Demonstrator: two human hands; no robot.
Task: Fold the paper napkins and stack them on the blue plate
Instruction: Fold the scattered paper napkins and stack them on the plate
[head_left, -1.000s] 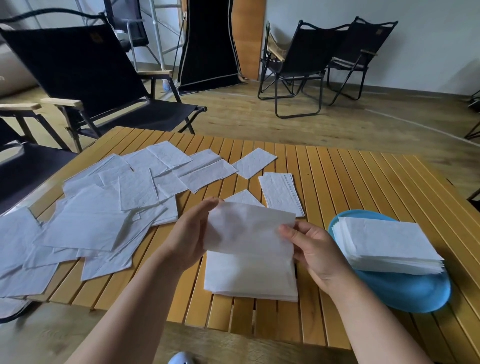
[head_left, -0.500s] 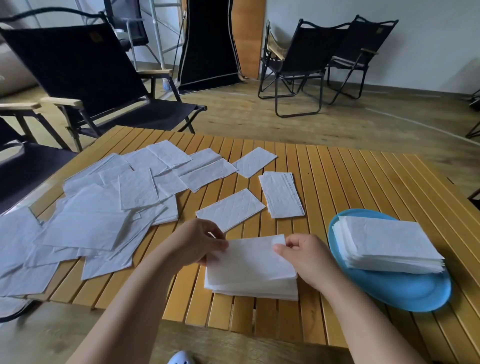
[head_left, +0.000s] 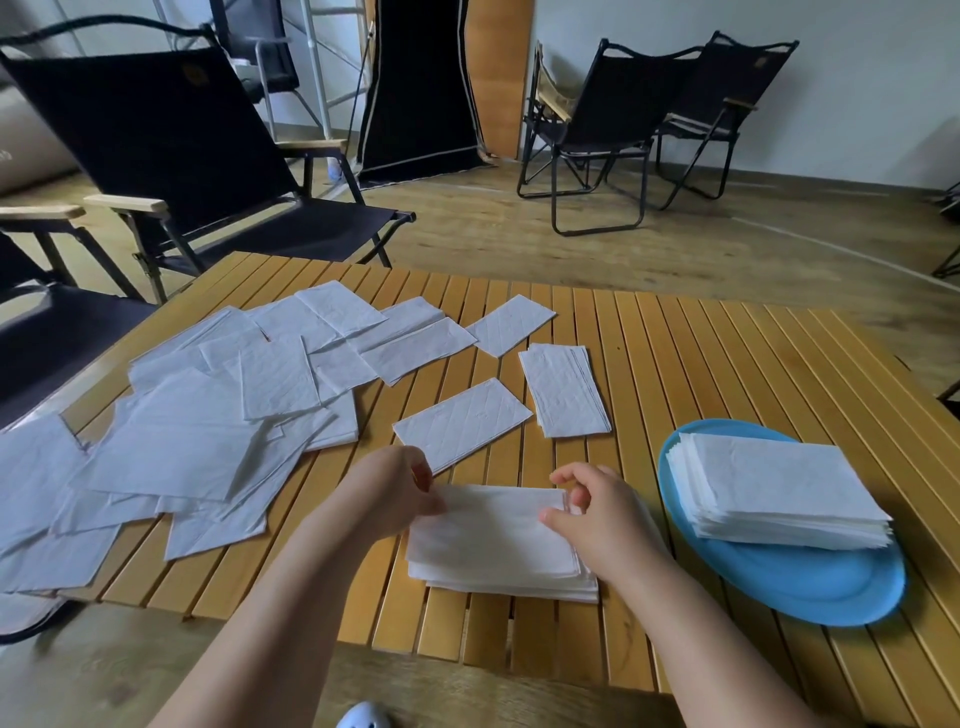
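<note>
Both hands (head_left: 387, 493) (head_left: 597, 512) seemingly pinch the top napkin (head_left: 493, 530) — grips curled at its far corners.

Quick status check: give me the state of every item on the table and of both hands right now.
top napkin: folded, lying on the near stack, held at both ends
near stack: on the table, not plated
left hand: pinches the napkin's left end
right hand: pinches its right end
blue plate: carries a tall folded stack
loose napkins: scattered, overlapping
</note>
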